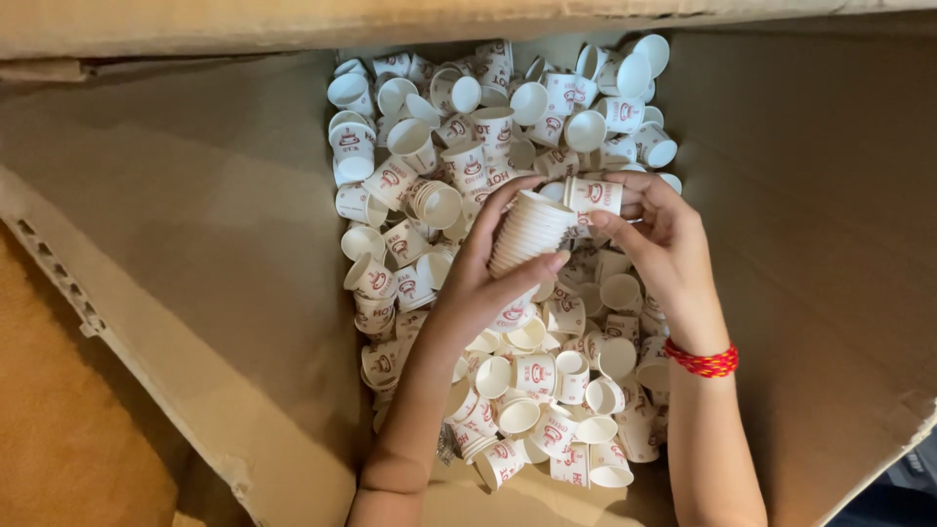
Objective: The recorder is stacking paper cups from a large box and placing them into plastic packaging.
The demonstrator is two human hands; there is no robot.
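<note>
Seen from the head camera, a large cardboard box (195, 244) lay open with its flaps spread, and a heap of small white paper cups (468, 156) with red printing filled its bottom. The left hand (483, 283) was curled around a nested stack of cups (527, 232), thumb on the near side and fingers wrapped behind, so the stack was held tilted with its open end toward the right. The right hand (664, 239) pinched a single paper cup (593, 195) between thumb and fingertips, and held it at the mouth of the stack, touching or just short of it; which could not be told. A red beaded bracelet (703, 361) sat on the right wrist. Both hands hovered above the middle of the heap, near its right half. To my eye, the step would go best with the single cup aligned on the stack's axis before pressing, with light pressure to avoid crushing the rim. The left grip should stay firm near the stack's middle to prevent it from bowing apart.
</note>
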